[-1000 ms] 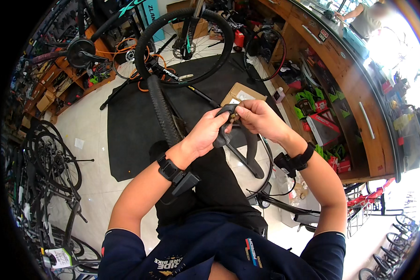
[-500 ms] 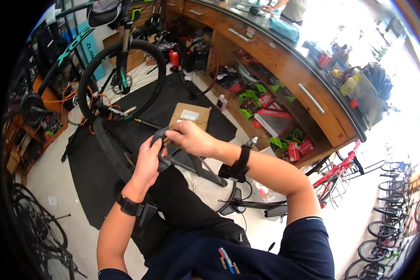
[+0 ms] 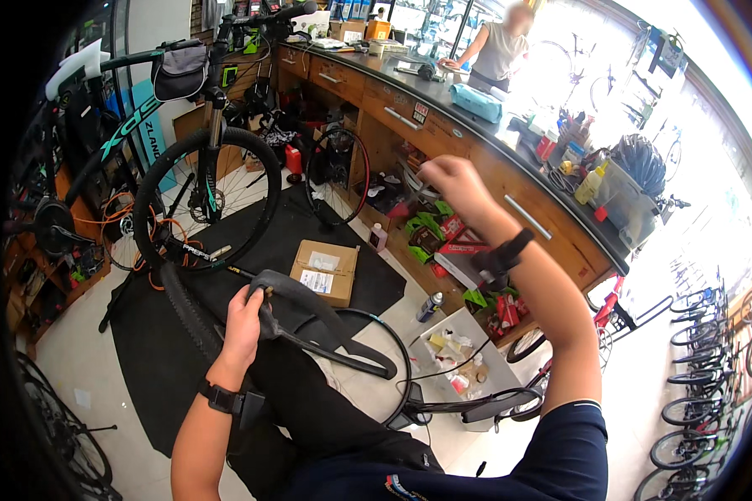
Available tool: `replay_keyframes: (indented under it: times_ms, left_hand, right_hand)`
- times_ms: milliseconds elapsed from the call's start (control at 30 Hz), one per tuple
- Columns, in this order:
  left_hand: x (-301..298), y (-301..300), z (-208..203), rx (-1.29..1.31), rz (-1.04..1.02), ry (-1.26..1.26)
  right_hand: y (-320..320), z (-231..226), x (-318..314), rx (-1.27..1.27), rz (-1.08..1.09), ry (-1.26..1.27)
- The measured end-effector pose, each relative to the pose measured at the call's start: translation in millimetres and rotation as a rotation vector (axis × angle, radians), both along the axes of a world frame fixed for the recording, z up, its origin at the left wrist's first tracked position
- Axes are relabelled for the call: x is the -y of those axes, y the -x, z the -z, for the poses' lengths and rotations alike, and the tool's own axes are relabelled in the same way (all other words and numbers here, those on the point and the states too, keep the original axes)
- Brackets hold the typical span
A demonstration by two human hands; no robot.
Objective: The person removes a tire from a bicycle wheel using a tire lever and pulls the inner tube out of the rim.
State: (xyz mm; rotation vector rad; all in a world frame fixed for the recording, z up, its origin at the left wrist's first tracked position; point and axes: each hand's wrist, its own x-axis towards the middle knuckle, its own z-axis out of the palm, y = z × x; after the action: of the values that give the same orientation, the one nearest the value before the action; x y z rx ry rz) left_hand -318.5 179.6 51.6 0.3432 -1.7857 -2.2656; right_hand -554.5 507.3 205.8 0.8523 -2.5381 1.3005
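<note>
One black rubber tube [image 3: 305, 301], held above lap height; left hand [image 3: 243, 324] closed on its upper-left end, remainder beyond the fingers. Long axis slants rightward and down the view, folded bend at lower right. Right hand [image 3: 459, 185] raised, well apart, fingers curled; whether holding anything, cannot tell.

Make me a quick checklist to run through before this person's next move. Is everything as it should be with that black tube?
1. Is the black tube held? Ok: the left hand grips one end of its loop.
2. Both hands on it? Not ok: the right hand is raised well away.
3. Right hand empty? Cannot tell; its fingers are curled.
4. Tube clear of the cardboard box? Cannot tell; they overlap in this view.
5. Spray can upright? Ok.
</note>
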Motion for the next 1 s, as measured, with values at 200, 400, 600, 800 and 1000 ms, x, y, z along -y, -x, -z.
replay_keyframes:
  times_ms: [200,400,600,800,1000]
  left_hand:
    - [2.0,-0.9,5.5,-0.002,-0.049,-0.002]
    - [6.5,0.5,6.5,-0.029,-0.025,0.063]
    - [23.5,-2.0,14.6,-0.003,-0.086,0.119]
    - [64.0,-26.0,24.2,0.042,-0.264,0.677]
    - [105.2,-53.8,46.1,0.176,-0.44,1.345]
  right_hand:
    - [46.3,-39.2,-85.8,-0.307,0.262,0.042]
    - [71.3,-31.1,-131.5,-0.466,0.434,0.05]
    - [104.3,-14.0,-164.6,-0.565,0.598,-0.021]
    - [141.8,4.2,-182.5,-0.563,0.687,-0.052]
    - [183.6,6.8,-183.0,-0.597,0.686,-0.172]
